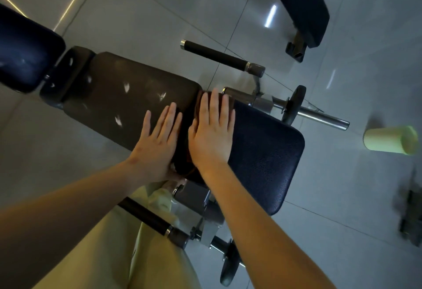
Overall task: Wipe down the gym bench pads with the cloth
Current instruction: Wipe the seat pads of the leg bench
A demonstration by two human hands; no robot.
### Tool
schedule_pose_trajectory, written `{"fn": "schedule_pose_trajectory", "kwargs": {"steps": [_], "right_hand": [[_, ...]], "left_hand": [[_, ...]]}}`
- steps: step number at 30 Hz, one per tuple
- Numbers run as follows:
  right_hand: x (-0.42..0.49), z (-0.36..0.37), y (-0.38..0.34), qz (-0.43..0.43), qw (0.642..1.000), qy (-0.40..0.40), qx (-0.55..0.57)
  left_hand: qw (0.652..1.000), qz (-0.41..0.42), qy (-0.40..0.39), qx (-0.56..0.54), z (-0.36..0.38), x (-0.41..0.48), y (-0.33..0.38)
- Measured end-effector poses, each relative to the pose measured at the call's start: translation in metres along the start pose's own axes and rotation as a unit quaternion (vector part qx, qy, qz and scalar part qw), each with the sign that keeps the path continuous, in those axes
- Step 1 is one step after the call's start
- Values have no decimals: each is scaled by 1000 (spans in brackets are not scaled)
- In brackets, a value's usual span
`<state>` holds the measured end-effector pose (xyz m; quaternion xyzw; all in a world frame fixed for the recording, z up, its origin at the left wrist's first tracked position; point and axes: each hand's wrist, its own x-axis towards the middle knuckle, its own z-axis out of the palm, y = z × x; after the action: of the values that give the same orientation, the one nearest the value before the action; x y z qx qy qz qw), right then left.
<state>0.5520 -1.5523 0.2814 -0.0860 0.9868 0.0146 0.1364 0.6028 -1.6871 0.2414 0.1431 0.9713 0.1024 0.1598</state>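
L hand [157, 142] flat on brown pad [114, 97] of the counter, fingers [170, 115] straight, slightly spread, holding nothing. R hand [212, 135] flat too, fingers [214, 103] straight & close together, pressing on dark cloth [182, 149]. Cloth lies under R fingers & palm, just beside L fingers, over the seam btw brown pad & blue pad [269, 151].

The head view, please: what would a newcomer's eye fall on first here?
Two flat hands at the centre: the left hand rests on the brown pad, the right hand presses a dark cloth at the seam with the dark blue pad. A pale green cylinder lies on the floor at far right.
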Motion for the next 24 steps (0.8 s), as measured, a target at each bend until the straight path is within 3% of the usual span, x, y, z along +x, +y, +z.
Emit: {"fn": "schedule_pose_trajectory", "kwargs": {"steps": [5, 10, 12, 15, 19, 21, 24], "right_hand": [[-86, 19, 11, -138, 988, -30, -56], [-46, 7, 44, -306, 945, -72, -88], [-11, -4, 44, -280, 955, -55, -77], [31, -10, 31, -120, 991, -25, -51], [26, -1, 1, 45, 999, 18, -17], [-5, 8, -11, 38, 999, 23, -19], [-61, 17, -7, -71, 997, 9, -36]], "left_hand": [[1000, -2, 1, 10, -1, 6, -5], [1000, 12, -12, 17, 3, 8, -7], [1000, 12, -25, -4, 5, 8, -7], [1000, 10, -22, -9, 5, 9, -9], [1000, -4, 0, 30, 10, 8, -7], [999, -1, 40, 25, 10, 9, -7], [999, 14, 48, -14, 9, 9, -8]]}}
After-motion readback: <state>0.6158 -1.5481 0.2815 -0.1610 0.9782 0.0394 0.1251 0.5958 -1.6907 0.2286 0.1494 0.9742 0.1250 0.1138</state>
